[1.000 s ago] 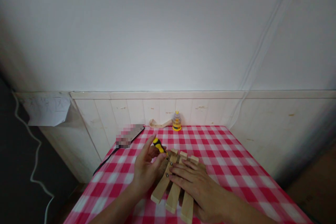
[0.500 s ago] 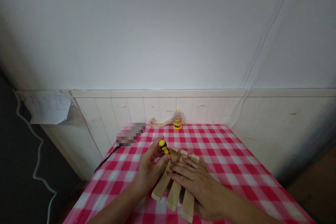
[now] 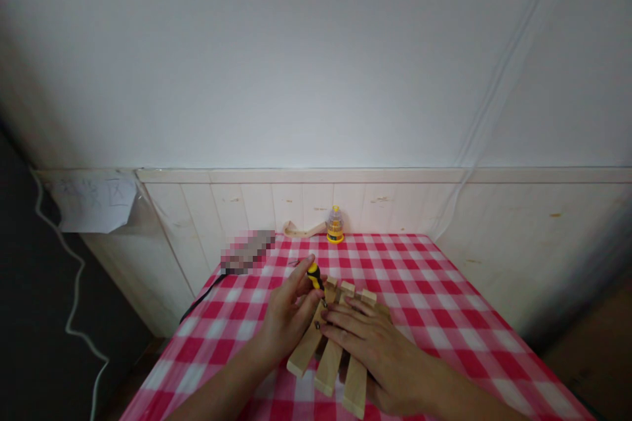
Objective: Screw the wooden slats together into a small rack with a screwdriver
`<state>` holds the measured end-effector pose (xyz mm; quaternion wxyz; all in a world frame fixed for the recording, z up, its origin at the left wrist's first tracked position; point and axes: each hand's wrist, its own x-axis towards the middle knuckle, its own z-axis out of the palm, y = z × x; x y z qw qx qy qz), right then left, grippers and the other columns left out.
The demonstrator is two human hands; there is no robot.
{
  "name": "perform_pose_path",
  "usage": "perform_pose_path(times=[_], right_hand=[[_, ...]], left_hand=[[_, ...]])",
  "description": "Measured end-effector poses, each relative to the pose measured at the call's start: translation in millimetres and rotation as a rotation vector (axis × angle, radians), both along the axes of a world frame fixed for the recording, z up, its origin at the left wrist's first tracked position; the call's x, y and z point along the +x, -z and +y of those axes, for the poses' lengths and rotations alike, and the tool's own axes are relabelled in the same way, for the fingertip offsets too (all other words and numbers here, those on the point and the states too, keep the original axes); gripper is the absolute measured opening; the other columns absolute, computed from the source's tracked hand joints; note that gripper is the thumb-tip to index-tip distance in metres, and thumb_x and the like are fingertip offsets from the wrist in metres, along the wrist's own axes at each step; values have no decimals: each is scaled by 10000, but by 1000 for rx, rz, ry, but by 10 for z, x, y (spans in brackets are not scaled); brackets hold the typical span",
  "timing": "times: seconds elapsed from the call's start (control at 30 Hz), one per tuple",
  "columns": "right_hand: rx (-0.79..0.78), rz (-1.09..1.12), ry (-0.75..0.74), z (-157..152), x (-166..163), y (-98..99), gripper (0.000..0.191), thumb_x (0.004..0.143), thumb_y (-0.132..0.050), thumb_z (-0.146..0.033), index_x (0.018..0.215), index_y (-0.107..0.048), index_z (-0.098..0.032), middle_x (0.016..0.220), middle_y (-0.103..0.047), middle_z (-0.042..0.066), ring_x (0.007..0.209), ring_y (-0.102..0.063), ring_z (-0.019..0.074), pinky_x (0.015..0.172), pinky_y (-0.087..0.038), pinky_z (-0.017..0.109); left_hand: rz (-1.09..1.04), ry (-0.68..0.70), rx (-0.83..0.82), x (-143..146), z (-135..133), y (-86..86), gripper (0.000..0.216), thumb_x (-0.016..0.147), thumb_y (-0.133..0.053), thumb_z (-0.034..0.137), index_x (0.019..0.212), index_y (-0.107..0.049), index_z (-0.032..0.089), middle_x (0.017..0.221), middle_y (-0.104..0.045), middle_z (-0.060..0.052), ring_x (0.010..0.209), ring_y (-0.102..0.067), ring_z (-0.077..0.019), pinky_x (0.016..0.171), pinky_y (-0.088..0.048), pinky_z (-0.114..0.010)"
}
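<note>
Screwdriver (image 3: 313,273): yellow-and-black handle, tilted, its tip down at the far end of the leftmost slat; the tip itself is hidden by fingers.
Left hand (image 3: 289,317): fingers closed round the screwdriver handle, index finger stretched along the top.
Right hand (image 3: 371,347): open and spread flat, palm down on the wooden slats, fingertips just beside the screwdriver.
Wooden slats (image 3: 328,363): three pale strips fanned side by side on the surface near its front middle, their middle stretch covered by the right hand.
Surface (image 3: 434,289): covered in a red-and-white checked cloth and pushed against a panelled wall (image 3: 395,200).
Behind the hands: a yellow bit holder (image 3: 335,227) stands at the wall, a beige strap (image 3: 301,232) just beside it.
Left rear corner: a blurred object (image 3: 247,253), with a black cable (image 3: 200,299) running off the edge.
Wall, left: a paper sheet (image 3: 93,200).
</note>
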<state>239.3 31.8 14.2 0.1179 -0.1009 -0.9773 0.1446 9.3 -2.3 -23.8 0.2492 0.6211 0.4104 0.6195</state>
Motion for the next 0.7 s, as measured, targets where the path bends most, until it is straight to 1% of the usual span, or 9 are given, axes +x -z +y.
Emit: perform_pose_path(times=[0.13,0.23,0.37,0.47,0.53,0.6,0.7], right_hand=[[-2,15,-13,6,5,15,723,824,-654,-229,1524,-483,-176,1592,-492,127,1501,-404,284,1295,-154,500],[-2,37,-16,6,13,25,719,840,-643,-216,1536,-469,-190,1605,-474,124,1508,-392,286,1292,-170,507],[1,23,-12,13,14,26,717,845,-645,-219,1539,-470,-183,1616,-458,126,1514,-383,288,1293,-164,517],[9,3,-7,16,8,14,715,854,-643,-237,1544,-465,-176,1622,-446,127,1522,-371,287,1293,-157,522],[7,0,-7,12,4,8,726,849,-643,-233,1548,-458,-170,1623,-442,132,1522,-370,290,1292,-160,523],[-3,10,-6,7,4,13,740,840,-643,-218,1553,-450,-174,1620,-447,135,1517,-379,292,1290,-168,519],[-10,31,-5,3,9,36,742,834,-644,-209,1550,-453,-192,1614,-459,128,1511,-390,288,1290,-174,509]], left_hand=[[3,54,-6,-14,3,12,496,1010,-581,274,1494,-470,263,1251,-742,-122,1128,-733,-215,938,-605,-337],[37,40,30,-28,26,50,497,999,-596,244,1483,-483,257,1259,-730,-125,1125,-734,-214,969,-602,-350],[104,-39,109,-41,59,89,498,946,-672,232,1428,-553,255,1214,-719,-109,1042,-740,-207,900,-636,-345],[139,-115,159,-38,59,74,475,921,-694,230,1385,-604,276,1185,-720,-84,995,-725,-193,825,-648,-319],[139,-141,146,-34,53,49,477,912,-697,214,1377,-614,285,1160,-729,-69,945,-721,-174,801,-642,-302],[119,-154,99,-30,48,25,488,899,-705,205,1374,-618,280,1134,-738,-63,902,-720,-163,803,-637,-301],[85,-154,50,-24,51,3,508,886,-718,222,1381,-612,274,1124,-743,-60,886,-715,-162,808,-632,-309]])
